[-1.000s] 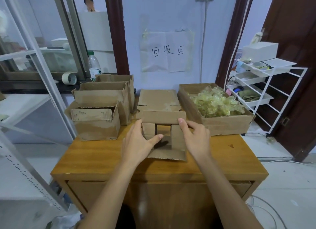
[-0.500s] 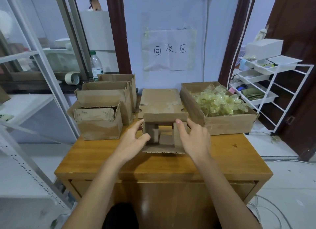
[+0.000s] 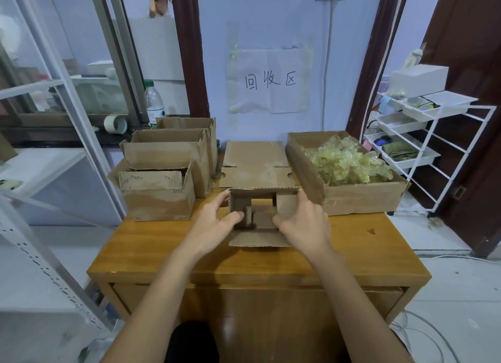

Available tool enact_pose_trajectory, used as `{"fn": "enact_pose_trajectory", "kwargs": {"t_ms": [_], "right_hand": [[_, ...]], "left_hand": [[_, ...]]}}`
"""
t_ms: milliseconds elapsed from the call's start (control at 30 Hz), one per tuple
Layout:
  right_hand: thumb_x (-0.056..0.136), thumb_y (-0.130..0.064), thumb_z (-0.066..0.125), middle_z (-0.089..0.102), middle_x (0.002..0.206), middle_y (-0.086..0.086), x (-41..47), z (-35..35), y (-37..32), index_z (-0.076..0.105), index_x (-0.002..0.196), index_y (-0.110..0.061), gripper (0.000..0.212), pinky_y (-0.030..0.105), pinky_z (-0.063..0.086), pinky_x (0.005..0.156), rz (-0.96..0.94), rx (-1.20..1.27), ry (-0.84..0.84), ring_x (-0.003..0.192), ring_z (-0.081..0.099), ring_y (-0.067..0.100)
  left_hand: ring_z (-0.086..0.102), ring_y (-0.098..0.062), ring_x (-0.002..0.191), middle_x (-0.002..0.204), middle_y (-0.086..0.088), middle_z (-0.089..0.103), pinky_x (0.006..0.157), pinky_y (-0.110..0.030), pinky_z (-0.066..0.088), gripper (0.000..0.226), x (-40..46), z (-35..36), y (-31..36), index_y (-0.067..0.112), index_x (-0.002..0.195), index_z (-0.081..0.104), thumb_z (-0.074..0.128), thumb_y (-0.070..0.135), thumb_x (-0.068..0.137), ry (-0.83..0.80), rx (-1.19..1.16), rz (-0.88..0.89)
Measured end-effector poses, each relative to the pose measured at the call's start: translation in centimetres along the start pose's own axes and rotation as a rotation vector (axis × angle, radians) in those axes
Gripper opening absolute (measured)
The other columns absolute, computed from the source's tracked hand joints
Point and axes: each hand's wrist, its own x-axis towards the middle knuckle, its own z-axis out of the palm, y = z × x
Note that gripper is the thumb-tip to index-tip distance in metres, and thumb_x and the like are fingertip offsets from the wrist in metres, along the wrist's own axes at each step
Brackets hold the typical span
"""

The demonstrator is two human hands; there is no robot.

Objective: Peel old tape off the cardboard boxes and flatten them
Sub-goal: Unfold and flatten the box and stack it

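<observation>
Holding a small open cardboard box from both sides, the person has it at the middle of the wooden table, its opening turned toward the camera and its lower flap lying forward on the tabletop. The left hand curls round the box's left wall, thumb reaching inside; the right hand grips the right wall the same way, fingers bent over the edge. Inner flaps stand loose within the opening, so the box looks ready to be collapsed, though whether any tape clings to its far side cannot be told from here.

Several risks seem plausible. If a strip of tape remains on a hidden seam, pressing the walls together would likely tear or crumple the card instead of folding it cleanly. Uneven pressure from the two hands could skew the box and slide it into the flattened piece lying just behind. A sideways push might also nudge the upright boxes to the left, or the tray of peeled tape to the right, which sits near the table's edge. Thumbs inside the opening could get pinched as the walls close
</observation>
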Motion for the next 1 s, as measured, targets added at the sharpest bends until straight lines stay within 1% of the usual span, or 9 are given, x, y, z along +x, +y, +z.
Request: {"fn": "enact_pose_trajectory", "kwargs": {"t_ms": [167,267,367,500,600,700,767,900,1000], "right_hand": [[0.079,-0.046,0.074,0.07,0.099,-0.002,0.5,-0.6,1.3,0.052,0.139,-0.011,0.073,0.023,0.04,0.056,-0.045,0.15,-0.081,0.089,0.066,0.022],[0.085,-0.043,0.078,0.062,0.13,-0.011,0.0,-1.6,1.4,0.041,0.157,-0.017,0.085,0.022,0.045,0.083,-0.072,0.273,-0.123,0.12,0.059,0.015],[0.087,-0.036,0.083,0.05,0.141,-0.019,0.2,-2.2,2.3,0.03,0.162,-0.014,0.095,0.018,0.04,0.097,-0.102,0.481,-0.2,0.125,0.045,0.0],[0.082,-0.039,0.084,0.043,0.161,-0.008,0.0,-2.8,3.2,0.031,0.162,-0.02,0.098,0.044,0.045,0.117,-0.077,0.687,-0.255,0.134,0.048,0.008],[0.096,-0.022,0.071,0.055,0.149,-0.015,-0.4,-2.8,3.9,0.046,0.154,-0.032,0.063,0.034,0.053,0.102,-0.086,0.776,-0.284,0.137,0.051,0.007],[0.101,-0.014,0.06,0.077,0.113,-0.016,-0.4,-2.8,4.7,0.058,0.144,-0.035,0.048,0.014,0.054,0.069,-0.042,0.822,-0.324,0.106,0.071,0.003],[0.102,-0.014,0.059,0.077,0.105,-0.02,-0.3,-3.0,4.6,0.057,0.143,-0.035,0.046,0.01,0.052,0.064,-0.021,0.825,-0.329,0.095,0.071,-0.005],[0.103,-0.014,0.059,0.069,0.107,-0.03,-0.1,-3.1,4.9,0.051,0.135,-0.045,0.045,0.012,0.054,0.067,0.009,0.854,-0.377,0.089,0.068,-0.014],[0.098,-0.025,0.067,0.068,0.133,-0.015,-0.2,-3.1,5.1,0.056,0.141,-0.044,0.048,0.035,0.058,0.096,0.057,0.881,-0.423,0.113,0.069,0.003]], "left_hand": [[0.034,-0.022,0.151,0.163,0.006,0.04,0.119,-0.048,0.032,0.069,-0.2,0.2,0.3,0.037,0.159,0.034,0.067,0.042,0.099,0.001,0.003,0.005],[0.034,-0.021,0.15,0.161,0.007,0.04,0.119,-0.047,0.032,0.068,-0.4,0.1,0.5,0.038,0.159,0.034,0.067,0.041,0.099,-0.003,-0.015,-0.007],[0.041,-0.016,0.14,0.151,0.011,0.048,0.113,-0.042,0.035,0.063,-0.6,0.0,0.5,0.04,0.155,0.039,0.068,0.039,0.099,-0.027,-0.029,0.019],[0.039,-0.008,0.13,0.14,0.017,0.045,0.11,-0.039,0.036,0.063,-0.7,0.1,0.6,0.041,0.155,0.038,0.068,0.038,0.099,-0.036,-0.03,0.024],[0.041,-0.011,0.134,0.146,0.015,0.047,0.112,-0.041,0.036,0.063,-0.6,0.1,0.3,0.042,0.154,0.039,0.068,0.039,0.099,-0.03,-0.026,0.022],[0.045,-0.016,0.138,0.14,0.018,0.048,0.115,-0.045,0.04,0.064,-0.5,0.1,0.2,0.051,0.152,0.038,0.07,0.044,0.097,-0.062,-0.055,0.015],[0.042,-0.011,0.136,0.139,0.021,0.045,0.117,-0.052,0.041,0.067,-0.8,0.2,0.1,0.052,0.153,0.034,0.069,0.048,0.096,-0.079,-0.084,0.023],[0.035,-0.02,0.147,0.161,0.015,0.035,0.115,-0.048,0.036,0.074,-1.4,0.2,0.1,0.054,0.156,0.03,0.049,0.08,0.09,-0.101,-0.211,-0.007],[0.038,-0.043,0.148,0.164,0.002,0.039,0.112,-0.06,0.041,0.083,-0.6,0.2,0.3,0.047,0.155,0.04,0.03,0.086,0.082,-0.042,-0.533,-0.232]]}}
